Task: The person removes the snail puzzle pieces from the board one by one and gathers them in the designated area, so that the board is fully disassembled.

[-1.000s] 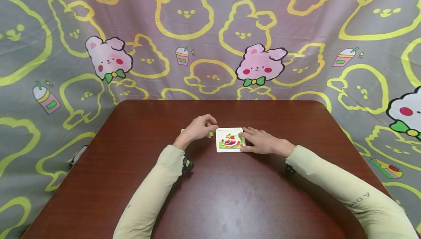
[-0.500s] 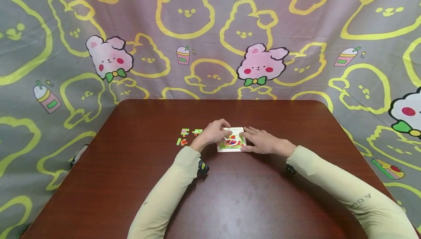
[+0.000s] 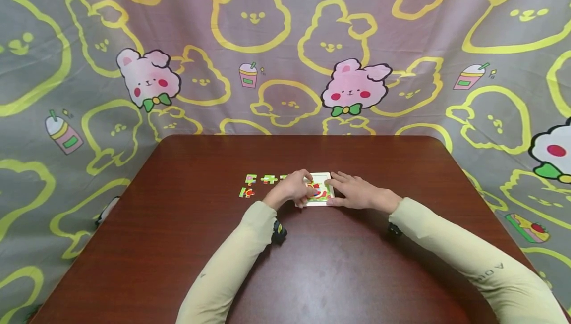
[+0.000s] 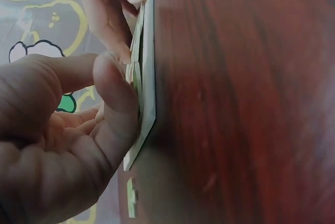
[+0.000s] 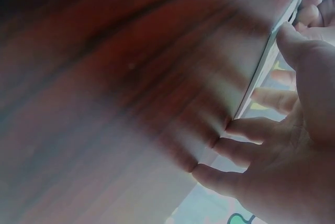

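A small square puzzle board with a white rim lies at the table's middle, bearing a red, green and blue picture. My left hand is over its left part and hides that side. Seen in the left wrist view, its thumb and index finger pinch a thin puzzle piece that sits tilted at the board's inner edge. The right hand rests at the board's right rim with fingers spread and nearly straight. In the right wrist view, its thumb touches the rim and several fingertips touch the table.
Left of the board lie loose puzzle pieces: a green one with pink, a green and white one, and a green and red one. Another shows partly behind the left hand. A patterned curtain hangs behind the brown table.
My left hand has moved right from beside the loose pieces onto the board, then slightly lower, uncovering the loose pieces. The right hand has stayed at the right rim.
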A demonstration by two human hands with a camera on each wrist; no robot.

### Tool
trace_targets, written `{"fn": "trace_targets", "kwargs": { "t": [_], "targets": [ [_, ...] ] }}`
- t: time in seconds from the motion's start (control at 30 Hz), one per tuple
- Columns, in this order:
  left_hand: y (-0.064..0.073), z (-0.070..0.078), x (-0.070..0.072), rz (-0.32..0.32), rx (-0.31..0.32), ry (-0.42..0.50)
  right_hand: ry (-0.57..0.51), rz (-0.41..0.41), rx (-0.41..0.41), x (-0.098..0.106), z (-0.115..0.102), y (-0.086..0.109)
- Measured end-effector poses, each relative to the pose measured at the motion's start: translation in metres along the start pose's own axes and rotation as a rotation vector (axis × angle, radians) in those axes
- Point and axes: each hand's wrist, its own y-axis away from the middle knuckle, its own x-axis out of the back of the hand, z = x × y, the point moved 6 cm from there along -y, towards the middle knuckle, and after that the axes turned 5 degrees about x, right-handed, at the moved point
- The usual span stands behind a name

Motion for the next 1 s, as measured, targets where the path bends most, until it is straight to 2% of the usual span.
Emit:
{"fn": "trace_targets", "kwargs": {
  "t": [0.23, 0.4, 0.5, 0.83, 1.0],
  "targets": [
    [-0.003, 0.004, 0.0, 0.046, -0.015, -0.201, -0.006, 0.001, -0.002, 0.0, 0.001, 0.0],
    [-0.003, 0.009, -0.002, 0.066, -0.008, -0.303, -0.008, -0.003, -0.006, 0.0, 0.0, 0.001],
    [-0.003, 0.01, -0.003, 0.063, 0.002, -0.328, -0.01, -0.004, -0.006, 0.001, -0.001, 0.001],
    [-0.005, 0.011, -0.003, 0.057, 0.032, -0.327, -0.015, -0.008, -0.006, 0.0, 0.001, 0.0],
    [-0.005, 0.014, -0.001, 0.082, 0.02, -0.383, -0.009, -0.002, -0.003, 0.0, 0.001, -0.001]
  ]
}}
